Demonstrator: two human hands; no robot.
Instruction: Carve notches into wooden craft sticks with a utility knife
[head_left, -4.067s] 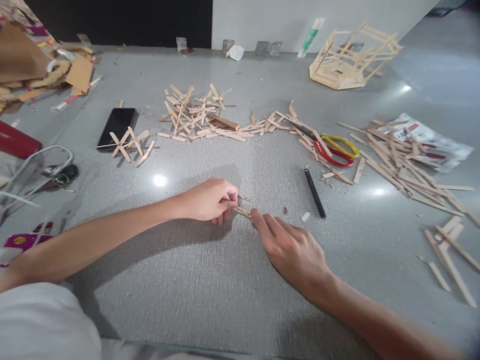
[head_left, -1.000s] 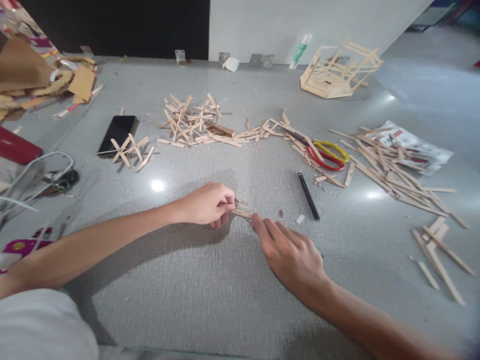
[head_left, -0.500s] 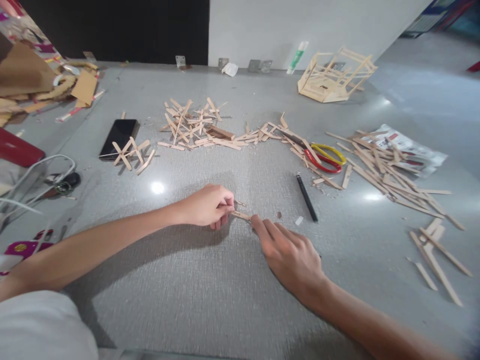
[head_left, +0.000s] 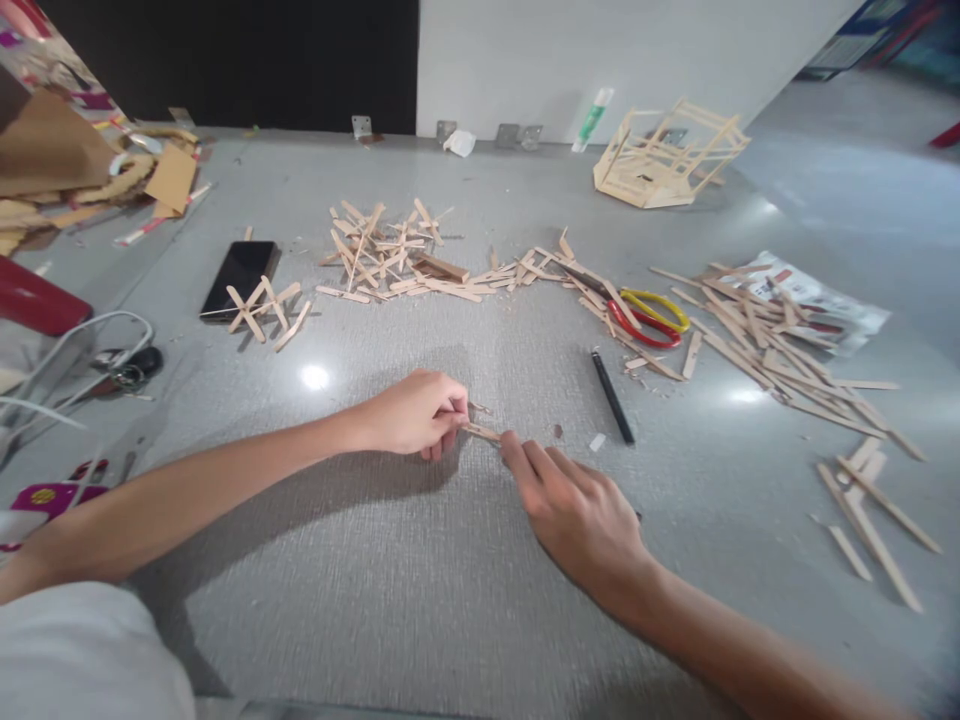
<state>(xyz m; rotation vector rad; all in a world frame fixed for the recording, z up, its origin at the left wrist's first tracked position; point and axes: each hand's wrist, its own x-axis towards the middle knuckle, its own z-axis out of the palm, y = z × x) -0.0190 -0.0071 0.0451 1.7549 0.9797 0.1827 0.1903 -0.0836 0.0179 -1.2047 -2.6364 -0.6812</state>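
Between my two hands is a short wooden craft stick (head_left: 481,432), with its ends hidden under my fingers. My left hand (head_left: 427,412) pinches its left end with thumb and fingertips. The right end is gripped by my right hand (head_left: 574,500), seen from the back with its fingers bent over. Just beyond my left fingertips a thin sliver of wood (head_left: 480,407) shows, partly hidden. To the right of my hands are a black pen (head_left: 613,398), a small white scrap (head_left: 597,442) and a brown bit (head_left: 558,432) on the grey table.
Beyond my hands lies a pile of craft sticks (head_left: 390,250), with red-and-yellow scissors (head_left: 649,315) at its right. More sticks (head_left: 780,340) lie far right by a plastic packet (head_left: 840,300). A stick frame (head_left: 667,160) stands at the back; a phone (head_left: 238,280) lies left.
Both hands keep almost the same place and hold on the craft stick. The whole view has shifted very slightly; nothing on the table has visibly moved.
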